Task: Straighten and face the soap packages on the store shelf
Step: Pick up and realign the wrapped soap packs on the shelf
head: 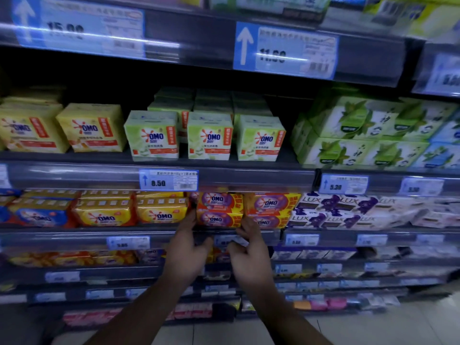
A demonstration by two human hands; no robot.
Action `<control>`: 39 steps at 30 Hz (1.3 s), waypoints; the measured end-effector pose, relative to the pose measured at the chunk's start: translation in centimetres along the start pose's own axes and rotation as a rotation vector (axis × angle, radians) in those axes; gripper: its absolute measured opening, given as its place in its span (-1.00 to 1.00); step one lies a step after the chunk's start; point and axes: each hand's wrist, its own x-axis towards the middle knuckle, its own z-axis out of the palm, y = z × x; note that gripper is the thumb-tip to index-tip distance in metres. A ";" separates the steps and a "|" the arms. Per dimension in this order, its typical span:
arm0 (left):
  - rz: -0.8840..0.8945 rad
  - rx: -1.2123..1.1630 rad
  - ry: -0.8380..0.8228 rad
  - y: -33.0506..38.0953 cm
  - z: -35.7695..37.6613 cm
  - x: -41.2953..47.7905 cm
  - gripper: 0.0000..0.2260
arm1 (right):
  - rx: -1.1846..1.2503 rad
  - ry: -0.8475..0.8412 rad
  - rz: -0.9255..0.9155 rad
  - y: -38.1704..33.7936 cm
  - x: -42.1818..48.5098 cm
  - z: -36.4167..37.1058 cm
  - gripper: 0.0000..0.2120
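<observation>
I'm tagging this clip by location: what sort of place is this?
Most likely a supermarket soap aisle: tiered shelves with price tags along their edges, and rows of OMO soap packs and LUX bars.

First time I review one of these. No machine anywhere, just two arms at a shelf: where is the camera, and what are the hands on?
No machine: a person works bare-handed, and the one camera sits on their head, looking forward and down. The grey store shelves are stocked with soap. The left hand lays its fingers on the left side of the stacked orange-and-purple OMO soap packs; the right hand touches their lower right corner. Blur hides whether it grips.
</observation>
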 end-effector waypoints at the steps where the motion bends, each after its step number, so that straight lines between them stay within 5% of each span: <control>1: -0.009 -0.006 0.013 0.0 0.2 0.1 -0.45 | 0.005 0.022 -0.013 0.1 0.2 -0.2 -0.54; 9: 0.007 -0.180 0.277 -0.1 0.3 -1.0 -0.56 | 0.003 -0.157 -0.060 -0.2 2.2 -1.9 -0.38; 16: 0.011 -0.376 0.372 1.4 0.5 -3.6 -0.76 | 0.128 -0.218 -0.121 -0.4 1.2 -3.8 -0.44; 22: 0.015 -0.373 0.282 2.7 0.3 -6.0 -0.68 | 0.300 -0.277 -0.153 0.2 -0.4 -6.4 -0.55; 26: -0.035 -0.409 0.186 3.6 -0.3 -6.5 -0.41 | 0.317 -0.320 -0.136 0.6 -0.2 -7.9 -0.62; 28: -0.059 -0.439 0.123 4.2 -0.9 -6.7 -0.48 | 0.292 -0.335 -0.151 0.9 -0.4 -8.3 -0.62; 31: 0.004 -0.327 0.074 4.8 -1.7 -7.5 -0.56 | 0.302 -0.345 -0.149 0.8 -1.4 -8.5 -0.64; 39: 0.185 -0.363 -0.131 4.5 -4.8 -9.2 -0.31 | 0.660 -0.445 0.089 -1.4 -4.1 -9.5 -0.66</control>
